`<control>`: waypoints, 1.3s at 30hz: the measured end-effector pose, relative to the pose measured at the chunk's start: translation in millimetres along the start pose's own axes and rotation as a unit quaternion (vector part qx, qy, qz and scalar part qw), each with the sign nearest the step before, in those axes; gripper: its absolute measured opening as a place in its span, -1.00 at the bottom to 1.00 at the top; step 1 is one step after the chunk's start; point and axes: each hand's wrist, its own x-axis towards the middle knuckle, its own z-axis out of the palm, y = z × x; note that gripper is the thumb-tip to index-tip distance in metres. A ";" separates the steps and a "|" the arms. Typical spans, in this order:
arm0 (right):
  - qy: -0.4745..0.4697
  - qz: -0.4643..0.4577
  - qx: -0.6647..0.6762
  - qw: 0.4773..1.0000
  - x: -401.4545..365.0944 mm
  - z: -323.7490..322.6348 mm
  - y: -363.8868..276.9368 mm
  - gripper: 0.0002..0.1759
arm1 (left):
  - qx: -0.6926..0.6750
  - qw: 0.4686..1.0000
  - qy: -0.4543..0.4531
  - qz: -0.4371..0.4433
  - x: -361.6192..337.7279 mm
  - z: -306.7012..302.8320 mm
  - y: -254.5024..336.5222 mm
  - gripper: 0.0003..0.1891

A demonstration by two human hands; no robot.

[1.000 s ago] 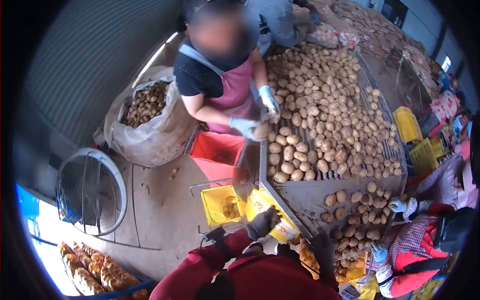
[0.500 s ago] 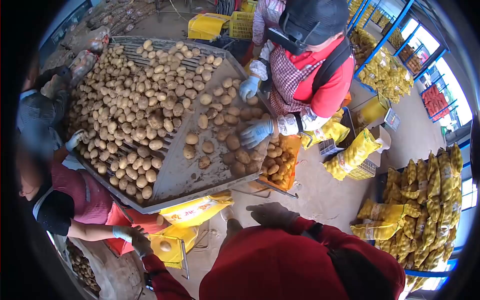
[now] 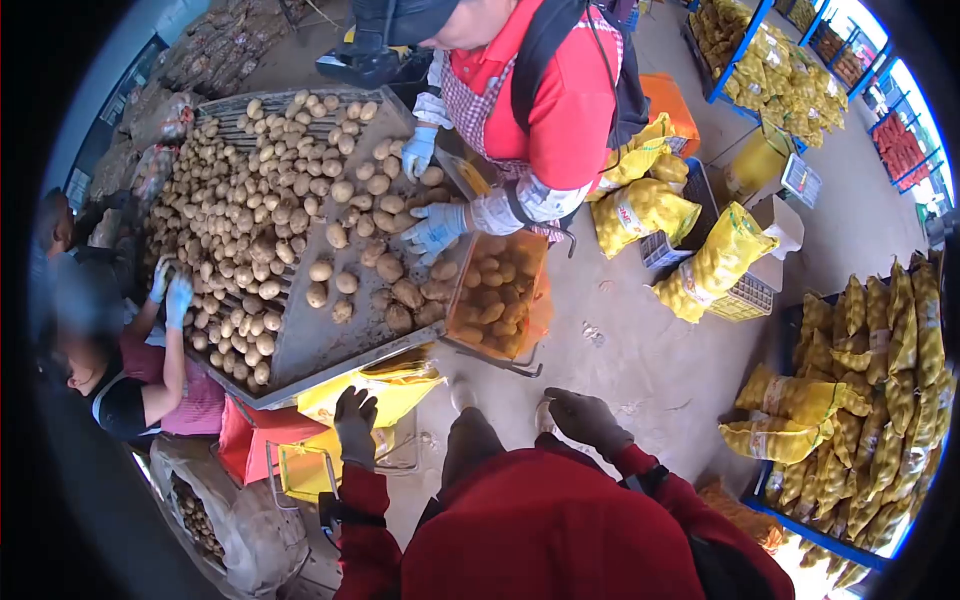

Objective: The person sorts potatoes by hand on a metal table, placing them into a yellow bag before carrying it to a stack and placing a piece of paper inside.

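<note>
My left hand [image 3: 356, 428], in a dark grey glove, is raised with its fingers apart and holds nothing. It is just in front of a yellow mesh bag [image 3: 385, 388] under the table's edge and beside a yellow bag on a metal frame [image 3: 305, 470]. My right hand [image 3: 588, 420], gloved the same way, hangs over the bare floor with its fingers stretched out and nothing in them. Ahead, potatoes [image 3: 250, 220] cover the slatted part of a metal sorting table [image 3: 305, 335], and more lie on its flat side.
A co-worker in red [image 3: 570, 90] handles potatoes across the table; another [image 3: 165, 385] reaches in from the left. An orange bag of potatoes [image 3: 497, 300] hangs at the table's right edge. Full yellow bags [image 3: 715, 265] stand on the right, near a stacked pallet [image 3: 870, 400].
My view has shifted. My left hand has moved right, away from the left co-worker's arm, toward the yellow bag. That co-worker's hands are now both at the potatoes. My right hand remains empty.
</note>
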 end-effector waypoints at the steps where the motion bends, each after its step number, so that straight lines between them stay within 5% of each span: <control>1: 0.001 -0.019 0.005 1.000 3.3 0.2 7.9 -0.61 | 0.033 0.999 -0.014 0.011 -9.1 19.5 -3.8 -0.61; 3: 0.012 -0.058 0.018 0.998 17.9 6.0 21.3 -0.62 | 0.157 0.982 -0.034 0.098 -0.7 29.4 -21.9 -0.67; 5: 0.031 -0.082 -0.013 0.996 25.1 -6.9 20.7 -0.63 | 0.338 0.895 -0.016 0.292 -1.0 59.2 -17.8 -0.69; 6: 0.040 -0.101 -0.029 0.994 34.2 -14.9 18.1 -0.63 | 0.401 0.887 -0.003 0.229 -11.0 83.3 7.1 -0.65; 8: 0.048 -0.057 -0.034 0.997 38.8 -27.4 21.7 -0.64 | 0.457 0.817 0.024 0.351 38.3 85.6 -6.8 -0.63; 11: 0.058 0.052 -0.027 0.997 33.5 -42.8 29.0 -0.63 | 0.441 0.830 0.053 0.337 83.6 132.3 29.3 -0.46; 13: 0.044 0.059 -0.050 0.996 30.6 -42.5 48.6 -0.62 | 0.549 0.753 0.097 0.349 166.8 138.9 2.7 -0.32; 15: 0.029 0.077 -0.064 0.995 19.0 -49.3 53.6 -0.60 | 0.596 0.739 0.108 0.295 186.3 171.6 -3.1 -0.21; 18: 0.000 0.096 -0.080 0.992 17.9 -58.6 39.9 -0.59 | 0.566 0.799 0.069 0.191 148.9 241.2 29.3 -0.12; 27: -0.114 -0.047 -0.094 0.988 101.6 -119.2 42.2 -0.57 | 0.448 0.852 -0.118 0.245 110.8 334.0 -6.5 -0.40; 30: -0.067 -0.105 -0.095 0.988 148.2 -144.8 61.2 -0.57 | 0.451 0.794 -0.129 0.387 101.4 329.2 -27.4 -0.52; 31: -0.039 -0.113 -0.085 0.989 168.2 -148.1 72.3 -0.57 | 0.480 0.784 -0.145 0.365 85.5 325.5 -16.5 -0.57; 34: 0.049 -0.184 -0.088 0.978 230.4 -157.3 101.1 -0.56 | 0.581 0.735 0.010 0.350 69.4 298.2 7.7 -0.55; 38: 0.072 -0.198 -0.093 0.973 299.6 -162.0 121.9 -0.50 | 0.605 0.723 0.295 0.153 94.8 240.7 8.7 -0.31; 39: 0.071 -0.203 -0.104 0.971 311.2 -158.8 126.5 -0.49 | 0.597 0.753 0.254 0.109 102.0 229.0 6.9 -0.22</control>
